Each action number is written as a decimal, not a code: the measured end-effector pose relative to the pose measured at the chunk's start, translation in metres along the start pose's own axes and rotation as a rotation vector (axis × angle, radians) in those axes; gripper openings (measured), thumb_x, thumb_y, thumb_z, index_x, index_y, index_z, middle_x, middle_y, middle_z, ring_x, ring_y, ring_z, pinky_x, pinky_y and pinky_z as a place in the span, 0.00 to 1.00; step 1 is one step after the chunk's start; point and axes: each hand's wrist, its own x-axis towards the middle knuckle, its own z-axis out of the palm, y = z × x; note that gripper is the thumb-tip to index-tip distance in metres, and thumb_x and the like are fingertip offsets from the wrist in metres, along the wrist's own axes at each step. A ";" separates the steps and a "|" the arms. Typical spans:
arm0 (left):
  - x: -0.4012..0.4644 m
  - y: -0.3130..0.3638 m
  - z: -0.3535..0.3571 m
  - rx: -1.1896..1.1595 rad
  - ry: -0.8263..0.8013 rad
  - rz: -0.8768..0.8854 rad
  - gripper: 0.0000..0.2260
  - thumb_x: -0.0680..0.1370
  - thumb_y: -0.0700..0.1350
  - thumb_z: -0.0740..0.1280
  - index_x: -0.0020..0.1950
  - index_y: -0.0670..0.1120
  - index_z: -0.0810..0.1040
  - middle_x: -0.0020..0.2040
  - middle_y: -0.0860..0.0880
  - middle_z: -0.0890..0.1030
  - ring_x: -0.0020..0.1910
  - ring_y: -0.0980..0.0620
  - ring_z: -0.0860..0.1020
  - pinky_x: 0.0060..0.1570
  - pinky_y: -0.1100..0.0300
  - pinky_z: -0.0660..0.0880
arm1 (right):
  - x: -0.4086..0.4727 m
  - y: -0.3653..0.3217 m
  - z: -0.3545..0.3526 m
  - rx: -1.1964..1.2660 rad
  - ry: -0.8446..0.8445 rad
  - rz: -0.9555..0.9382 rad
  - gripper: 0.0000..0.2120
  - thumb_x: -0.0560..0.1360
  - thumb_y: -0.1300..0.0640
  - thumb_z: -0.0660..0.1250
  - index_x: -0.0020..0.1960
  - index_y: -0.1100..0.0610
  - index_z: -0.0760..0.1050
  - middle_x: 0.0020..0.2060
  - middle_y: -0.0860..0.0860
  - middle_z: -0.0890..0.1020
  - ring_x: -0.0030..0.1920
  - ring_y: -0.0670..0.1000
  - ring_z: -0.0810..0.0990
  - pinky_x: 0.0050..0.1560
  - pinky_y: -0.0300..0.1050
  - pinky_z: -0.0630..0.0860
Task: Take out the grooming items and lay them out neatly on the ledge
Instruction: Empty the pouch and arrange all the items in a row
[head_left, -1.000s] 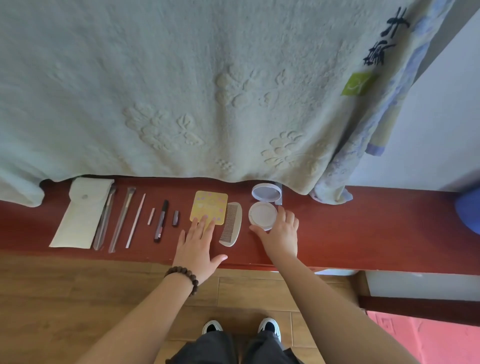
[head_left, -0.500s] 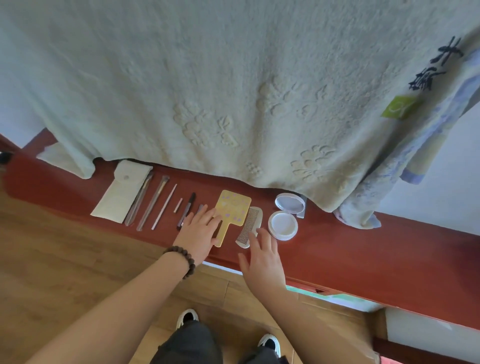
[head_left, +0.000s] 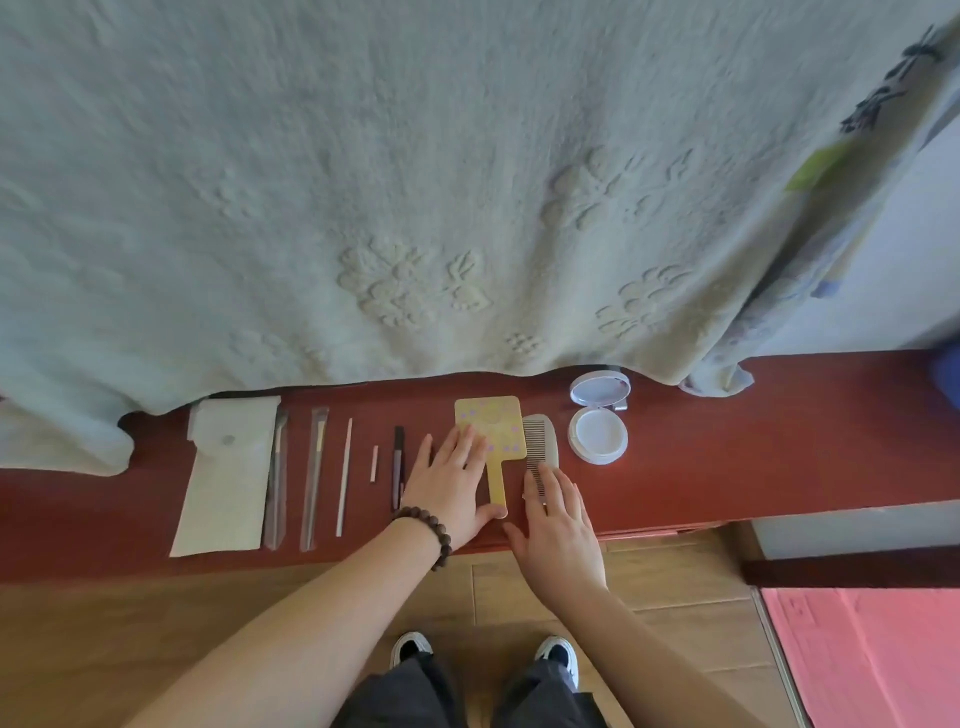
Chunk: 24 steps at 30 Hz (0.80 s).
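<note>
A: Red-painted wood, that long ledge (head_left: 727, 452), and nearly everything is lined up on it. Taking the yellow square hand mirror with the purple dots (head_left: 491, 434) as the marker, what lies left of it?

B: Farthest left, the flat white fabric pouch (head_left: 228, 478); then two clear-sleeved brushes (head_left: 296, 478), a thin white stick (head_left: 344, 475), a short white stub (head_left: 374, 463) and a dark slim pencil (head_left: 398, 465), all parallel, none touching the mirror.

A: And the hands?

B: The left hand (head_left: 452, 488), with a brown bead bracelet (head_left: 428, 530) at the wrist, lies flat and spread, fingers on the mirror's left part, thumb at the handle's end. It grips nothing. A second ago only the mirror's square head showed past that hand; now the handle is bare and points straight at the person.

A: Right of the mirror?

B: The pale grey plastic comb (head_left: 540, 447) lies just beside it. The right hand (head_left: 561, 525) has left the open round white compact (head_left: 597, 426) farther right and now rests open, fingertips on the comb's near end.

A: So?

B: I'd judge the items are all out; this is final squaring-up.
</note>
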 end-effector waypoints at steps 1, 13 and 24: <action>0.002 0.000 0.000 0.000 0.002 0.001 0.40 0.75 0.68 0.55 0.78 0.48 0.46 0.79 0.47 0.45 0.77 0.49 0.44 0.75 0.44 0.45 | 0.000 0.000 0.000 0.019 -0.008 0.005 0.33 0.76 0.42 0.61 0.74 0.60 0.61 0.74 0.56 0.64 0.75 0.57 0.58 0.72 0.50 0.52; -0.042 -0.046 0.000 -0.198 0.272 -0.114 0.26 0.79 0.53 0.60 0.75 0.46 0.60 0.77 0.46 0.58 0.77 0.48 0.53 0.75 0.48 0.50 | 0.007 -0.037 -0.014 0.179 0.057 -0.038 0.27 0.79 0.46 0.58 0.75 0.56 0.60 0.77 0.52 0.55 0.77 0.53 0.49 0.75 0.53 0.56; -0.085 -0.099 0.026 -0.029 0.142 -0.305 0.30 0.77 0.63 0.45 0.76 0.52 0.56 0.77 0.48 0.56 0.76 0.44 0.53 0.72 0.39 0.54 | 0.027 -0.107 0.011 0.070 -0.166 -0.298 0.27 0.80 0.45 0.44 0.78 0.50 0.43 0.77 0.49 0.41 0.76 0.52 0.35 0.76 0.51 0.39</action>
